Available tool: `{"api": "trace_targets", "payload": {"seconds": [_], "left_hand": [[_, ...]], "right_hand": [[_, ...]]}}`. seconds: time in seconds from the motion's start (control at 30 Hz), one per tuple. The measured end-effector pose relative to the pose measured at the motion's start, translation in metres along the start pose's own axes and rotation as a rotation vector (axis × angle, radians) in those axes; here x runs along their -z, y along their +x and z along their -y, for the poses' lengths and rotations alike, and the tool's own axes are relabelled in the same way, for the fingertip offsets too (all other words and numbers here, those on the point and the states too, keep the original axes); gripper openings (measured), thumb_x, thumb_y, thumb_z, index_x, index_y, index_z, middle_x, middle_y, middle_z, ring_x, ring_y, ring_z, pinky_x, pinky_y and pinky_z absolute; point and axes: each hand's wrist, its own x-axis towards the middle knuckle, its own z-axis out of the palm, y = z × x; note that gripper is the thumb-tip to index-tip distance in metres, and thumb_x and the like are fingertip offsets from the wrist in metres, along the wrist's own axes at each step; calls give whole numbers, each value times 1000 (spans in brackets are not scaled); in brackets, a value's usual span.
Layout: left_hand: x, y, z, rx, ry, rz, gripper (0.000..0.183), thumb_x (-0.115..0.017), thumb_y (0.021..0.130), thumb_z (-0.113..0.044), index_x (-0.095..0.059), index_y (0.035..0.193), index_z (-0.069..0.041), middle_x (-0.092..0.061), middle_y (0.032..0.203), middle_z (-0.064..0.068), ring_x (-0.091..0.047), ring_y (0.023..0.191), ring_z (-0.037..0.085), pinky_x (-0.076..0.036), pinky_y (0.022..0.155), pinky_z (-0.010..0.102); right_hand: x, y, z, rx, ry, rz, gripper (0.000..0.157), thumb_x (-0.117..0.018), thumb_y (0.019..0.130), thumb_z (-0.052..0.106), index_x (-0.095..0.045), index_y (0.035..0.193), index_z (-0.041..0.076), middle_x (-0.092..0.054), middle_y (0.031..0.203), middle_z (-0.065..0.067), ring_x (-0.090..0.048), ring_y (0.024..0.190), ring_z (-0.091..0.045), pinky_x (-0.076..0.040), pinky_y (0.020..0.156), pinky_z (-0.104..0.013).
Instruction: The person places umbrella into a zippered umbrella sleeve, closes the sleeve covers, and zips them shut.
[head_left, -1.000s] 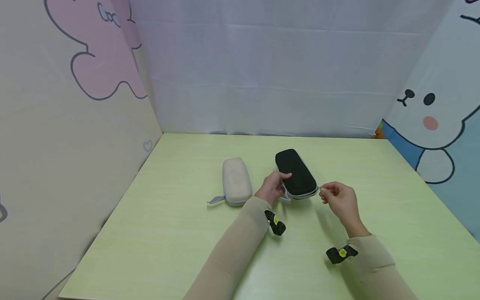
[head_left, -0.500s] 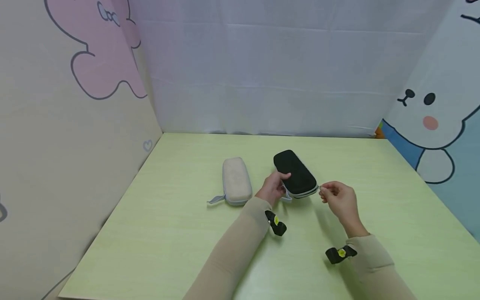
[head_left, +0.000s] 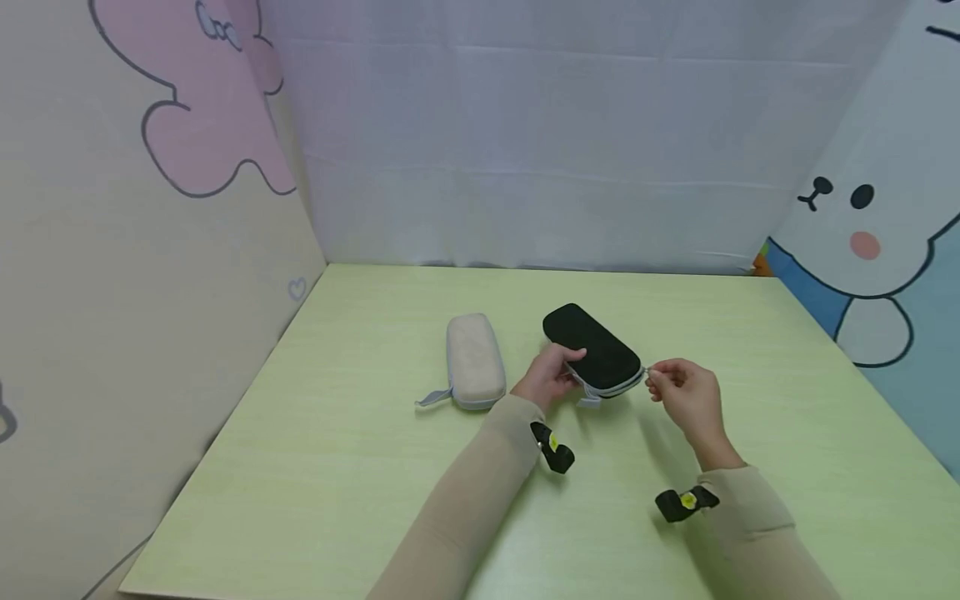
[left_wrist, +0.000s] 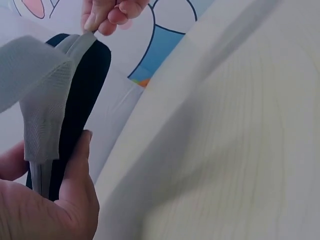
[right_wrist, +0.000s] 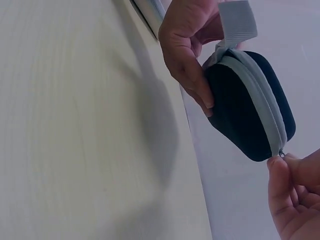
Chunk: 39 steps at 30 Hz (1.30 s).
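Note:
A black zip case (head_left: pixel 592 343) with a grey zip band is held above the table by my left hand (head_left: pixel 546 377). The left thumb lies over its top face, the other fingers go beneath. At the case's near right corner, my right hand (head_left: pixel 686 400) pinches the small zip pull (right_wrist: pixel 282 154) between thumb and forefinger. A grey fabric loop (right_wrist: pixel 237 22) sticks out from the end of the zip near the left hand. In the left wrist view, that loop (left_wrist: pixel 42 100) hangs across the grey zip band. The zip looks closed along the stretch that shows.
Left of the hands, a beige zip case (head_left: pixel 476 360) with a grey loop (head_left: pixel 433 398) lies on the pale green table (head_left: pixel 300 483). A white cloth (head_left: pixel 555 150) hangs behind the table's back edge. Walls with cartoon figures stand on both sides.
The black case has turned slightly, its near end swinging to the right. My right hand has shifted a little right with the zip pull. The beige case stays put.

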Motion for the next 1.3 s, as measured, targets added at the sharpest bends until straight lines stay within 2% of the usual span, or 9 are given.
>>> {"api": "trace_targets", "payload": {"seconds": [0.07,0.17,0.43,0.73,0.9,1.13,1.3], "left_hand": [[-1,-1,0,-14,-15,-44,24,-63,78,8,-57,100,7,-62,100,18,-59,100,28,-47,88,38],[-1,-2,0,-34,-33,-73,22,-65,76,8,-59,98,6,-63,92,15,-61,92,26,-48,85,38],[-4,-4,0,-60,-58,-64,16,-65,76,8,-59,90,3,-61,86,12,-59,85,24,-48,82,38],[-6,-5,3,-80,-108,-110,26,-66,74,9,-59,99,7,-61,94,14,-58,91,28,-48,85,41],[-8,-5,5,-87,-119,-113,29,-65,74,9,-59,102,8,-62,97,16,-58,92,28,-48,84,42],[-11,-7,6,-109,-155,-122,37,-64,75,10,-55,111,9,-61,105,19,-58,99,32,-47,87,43],[-14,-6,7,-116,-176,-122,36,-63,76,10,-55,112,11,-61,107,20,-58,100,31,-47,88,41]], "right_hand": [[-1,-2,5,8,-37,7,10,-58,89,-3,-61,92,-12,-64,78,-18,-56,59,-5,-51,54,-21],[-3,-4,6,23,-47,11,9,-59,88,-3,-61,91,-11,-64,78,-18,-56,59,-4,-52,55,-22],[-4,-4,6,19,-32,-3,9,-60,88,-3,-62,91,-11,-64,78,-18,-56,58,-4,-51,54,-20],[-7,-6,7,-1,-36,-26,8,-58,88,-4,-62,90,-11,-65,76,-17,-56,57,-4,-52,54,-22],[-8,-8,7,1,-40,-33,9,-59,88,-3,-63,90,-11,-65,75,-16,-56,56,-4,-51,53,-22],[-9,-9,7,36,-38,-52,7,-58,87,-6,-62,88,-11,-64,75,-19,-55,56,-4,-49,51,-17],[-12,-9,7,54,-15,-86,5,-59,86,-7,-62,84,-10,-64,73,-17,-56,55,-6,-48,49,-16]]}}
